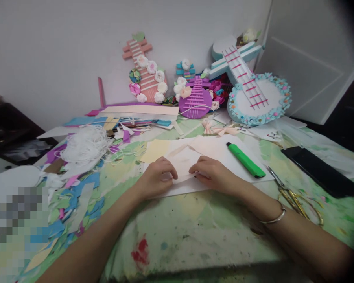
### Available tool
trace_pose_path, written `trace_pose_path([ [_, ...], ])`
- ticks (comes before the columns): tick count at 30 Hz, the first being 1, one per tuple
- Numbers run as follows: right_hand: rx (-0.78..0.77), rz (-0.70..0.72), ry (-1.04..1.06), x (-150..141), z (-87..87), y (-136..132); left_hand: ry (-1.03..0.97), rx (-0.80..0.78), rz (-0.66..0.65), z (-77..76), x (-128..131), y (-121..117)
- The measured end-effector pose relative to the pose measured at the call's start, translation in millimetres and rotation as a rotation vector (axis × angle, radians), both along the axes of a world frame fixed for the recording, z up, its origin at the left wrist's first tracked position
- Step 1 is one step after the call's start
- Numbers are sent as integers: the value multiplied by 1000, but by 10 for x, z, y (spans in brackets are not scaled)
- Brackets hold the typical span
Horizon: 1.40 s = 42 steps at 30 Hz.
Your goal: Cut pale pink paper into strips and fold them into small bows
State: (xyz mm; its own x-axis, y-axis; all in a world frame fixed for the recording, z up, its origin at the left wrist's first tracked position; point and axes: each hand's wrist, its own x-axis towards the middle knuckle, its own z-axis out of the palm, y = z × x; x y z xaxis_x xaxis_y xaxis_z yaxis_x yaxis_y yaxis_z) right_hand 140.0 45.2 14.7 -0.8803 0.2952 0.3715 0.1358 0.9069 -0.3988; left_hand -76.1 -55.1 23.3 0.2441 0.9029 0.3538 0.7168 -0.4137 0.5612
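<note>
Between my two hands is a thin, pale pinkish sheet of paper (183,169), its near edge pinched on both sides. My left hand (158,177) has thumb and fingers closed on the left end of that edge. On the right end, my right hand (211,173) grips it the same way, fingers curled. Beneath lies a larger white sheet (224,182) on the table. A yellow paper piece (156,150) rests behind my left hand. To the right of my right hand lies a green cutter-like tool (245,160) with a black end.
Gold-handled scissors (295,198) and a black phone-like slab (324,171) lie at right. White string (87,145) and blue paper scraps (76,196) spread at left. Decorated lute-shaped crafts, pink (149,84), purple (196,100) and white-blue (253,98), lean against the back wall.
</note>
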Motion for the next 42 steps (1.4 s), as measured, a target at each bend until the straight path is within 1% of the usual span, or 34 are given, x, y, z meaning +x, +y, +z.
trace_pose_path([
  [3,-38,68,-47,10,41,9,-101,-101,-33,3,-17,-6],
  [5,-61,85,-69,18,58,13,-158,-159,-96,7,-15,-5],
  [8,-72,101,-78,29,72,11,-165,-201,-219,21,3,-1],
  [10,-77,98,-92,33,81,5,-155,-217,-256,30,12,2],
  [14,-81,108,-118,38,107,-9,-130,-245,-259,27,-4,10],
  [19,-120,233,-117,56,133,-2,-123,-250,-292,-22,-66,42],
  [21,-147,256,-114,55,129,6,-109,-257,-301,-30,-82,51],
  [26,-187,210,-56,-10,66,8,-59,-268,-311,-13,-81,49],
  [30,-172,170,-29,-80,21,-26,-45,-248,-273,-33,-42,59],
  [33,-189,123,-29,-114,10,-56,-96,-255,-176,-77,-1,73],
  [38,-273,-37,-4,-158,-22,-86,-259,-347,-1,-133,61,70],
  [42,-362,-73,11,-186,-66,-95,-308,-358,65,-147,75,66],
])
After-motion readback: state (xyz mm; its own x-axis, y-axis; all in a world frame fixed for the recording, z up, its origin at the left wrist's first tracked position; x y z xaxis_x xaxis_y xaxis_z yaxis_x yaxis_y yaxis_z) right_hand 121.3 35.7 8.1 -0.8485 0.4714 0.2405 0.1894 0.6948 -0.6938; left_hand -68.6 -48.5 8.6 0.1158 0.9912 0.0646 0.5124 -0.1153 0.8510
